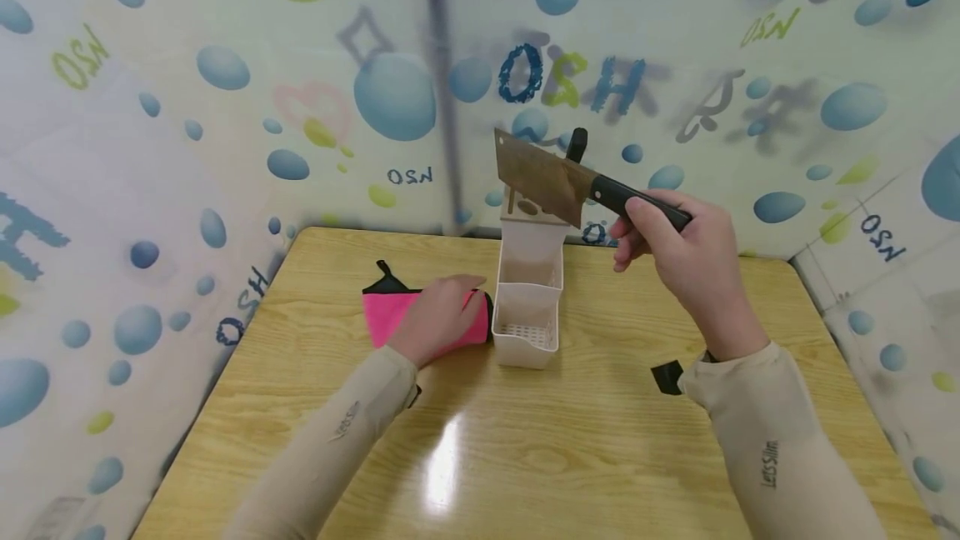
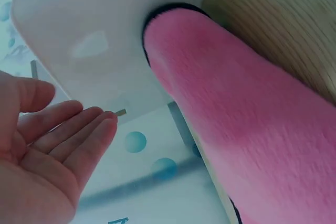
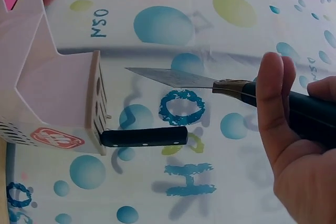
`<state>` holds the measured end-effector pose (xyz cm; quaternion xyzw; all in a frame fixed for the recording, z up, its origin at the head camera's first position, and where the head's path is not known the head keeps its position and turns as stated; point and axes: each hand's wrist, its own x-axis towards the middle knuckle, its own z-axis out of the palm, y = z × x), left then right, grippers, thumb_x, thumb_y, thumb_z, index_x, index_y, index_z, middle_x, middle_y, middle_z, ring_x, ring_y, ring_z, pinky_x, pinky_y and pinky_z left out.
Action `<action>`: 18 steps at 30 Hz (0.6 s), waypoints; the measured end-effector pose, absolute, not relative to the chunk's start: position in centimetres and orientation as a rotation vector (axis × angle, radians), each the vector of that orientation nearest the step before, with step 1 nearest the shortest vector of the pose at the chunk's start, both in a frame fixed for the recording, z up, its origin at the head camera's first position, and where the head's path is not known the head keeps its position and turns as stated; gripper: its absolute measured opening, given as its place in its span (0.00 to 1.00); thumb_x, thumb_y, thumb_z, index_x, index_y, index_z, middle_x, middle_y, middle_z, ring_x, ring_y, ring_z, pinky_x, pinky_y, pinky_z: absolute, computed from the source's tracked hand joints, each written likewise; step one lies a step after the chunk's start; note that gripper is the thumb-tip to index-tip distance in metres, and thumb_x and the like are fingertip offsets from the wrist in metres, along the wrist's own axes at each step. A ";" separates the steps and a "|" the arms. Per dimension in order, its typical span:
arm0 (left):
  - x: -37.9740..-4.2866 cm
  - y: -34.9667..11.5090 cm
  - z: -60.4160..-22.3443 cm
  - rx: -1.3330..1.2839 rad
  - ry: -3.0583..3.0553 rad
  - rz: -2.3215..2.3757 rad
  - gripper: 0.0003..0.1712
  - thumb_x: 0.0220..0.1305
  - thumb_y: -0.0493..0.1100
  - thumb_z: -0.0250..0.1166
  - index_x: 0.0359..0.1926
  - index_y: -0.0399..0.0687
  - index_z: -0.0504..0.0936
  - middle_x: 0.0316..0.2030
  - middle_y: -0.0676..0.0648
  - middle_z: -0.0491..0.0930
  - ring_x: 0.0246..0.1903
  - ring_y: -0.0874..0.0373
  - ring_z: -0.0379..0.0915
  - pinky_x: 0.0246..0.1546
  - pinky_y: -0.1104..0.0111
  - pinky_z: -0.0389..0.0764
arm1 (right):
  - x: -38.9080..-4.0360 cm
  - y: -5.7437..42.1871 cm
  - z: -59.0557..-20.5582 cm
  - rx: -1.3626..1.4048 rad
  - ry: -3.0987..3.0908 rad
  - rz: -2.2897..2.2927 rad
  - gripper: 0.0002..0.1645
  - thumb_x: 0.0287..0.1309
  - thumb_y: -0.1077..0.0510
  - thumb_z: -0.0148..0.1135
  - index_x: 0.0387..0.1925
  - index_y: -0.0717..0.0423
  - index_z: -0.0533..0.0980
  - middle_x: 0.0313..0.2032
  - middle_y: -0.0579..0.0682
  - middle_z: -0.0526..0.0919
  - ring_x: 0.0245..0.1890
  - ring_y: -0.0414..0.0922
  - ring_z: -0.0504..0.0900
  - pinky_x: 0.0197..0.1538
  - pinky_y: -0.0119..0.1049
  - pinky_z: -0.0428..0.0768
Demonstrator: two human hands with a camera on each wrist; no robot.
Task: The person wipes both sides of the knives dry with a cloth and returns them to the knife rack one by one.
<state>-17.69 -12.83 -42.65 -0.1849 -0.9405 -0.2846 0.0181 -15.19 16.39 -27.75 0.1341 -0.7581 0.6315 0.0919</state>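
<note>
My right hand (image 1: 693, 261) grips the black handle of a cleaver (image 1: 536, 173), whose broad blade is raised at the top of a white plastic knife holder (image 1: 527, 354). The blade appears nearly edge-on in the right wrist view, apart from the holder's slotted top (image 3: 98, 98). From one slot sticks another knife's black handle (image 3: 147, 136); its blade is hidden. My left hand (image 1: 441, 315) is over a pink fluffy cloth (image 1: 384, 312) with black trim, left of the holder. Its fingers (image 2: 86, 150) look nearly straight beside the holder's side wall (image 2: 94, 45); contact is unclear.
The holder has two open compartments at the front, one with a perforated floor. All of it stands on a wood-grain table (image 1: 600, 457). A patterned sheet (image 1: 660, 15) hangs close behind and at the sides. A small black piece (image 1: 667, 377) shows beside the right sleeve.
</note>
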 end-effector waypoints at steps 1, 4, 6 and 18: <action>-17.8 -12.6 -42.6 -0.554 -2.919 -0.922 0.21 0.76 0.41 0.56 0.62 0.37 0.82 0.58 0.40 0.84 0.60 0.46 0.81 0.63 0.54 0.80 | -15.3 16.3 -27.6 0.395 -2.264 1.854 0.21 0.74 0.52 0.60 0.46 0.70 0.81 0.28 0.55 0.85 0.20 0.47 0.84 0.34 0.40 0.89; -18.1 -12.0 -42.4 -0.507 -2.888 -1.025 0.22 0.78 0.44 0.56 0.64 0.37 0.81 0.59 0.38 0.83 0.56 0.46 0.83 0.60 0.53 0.82 | -15.5 16.1 -27.0 0.393 -2.292 1.797 0.21 0.74 0.52 0.58 0.47 0.71 0.81 0.27 0.55 0.84 0.19 0.46 0.82 0.33 0.40 0.89; -18.3 -11.6 -42.3 -0.482 -2.868 -1.085 0.23 0.78 0.45 0.57 0.65 0.36 0.80 0.60 0.37 0.82 0.53 0.46 0.84 0.57 0.53 0.84 | -15.7 16.0 -26.8 0.397 -2.301 1.771 0.21 0.75 0.53 0.58 0.46 0.70 0.81 0.27 0.54 0.83 0.18 0.46 0.82 0.31 0.39 0.89; -19.2 -10.1 -43.0 -0.379 -2.817 -1.257 0.23 0.74 0.44 0.63 0.65 0.38 0.81 0.53 0.37 0.86 0.49 0.46 0.86 0.51 0.55 0.87 | -16.7 15.5 -25.8 0.392 -2.366 1.558 0.18 0.73 0.52 0.58 0.44 0.65 0.82 0.21 0.43 0.83 0.14 0.43 0.80 0.22 0.32 0.81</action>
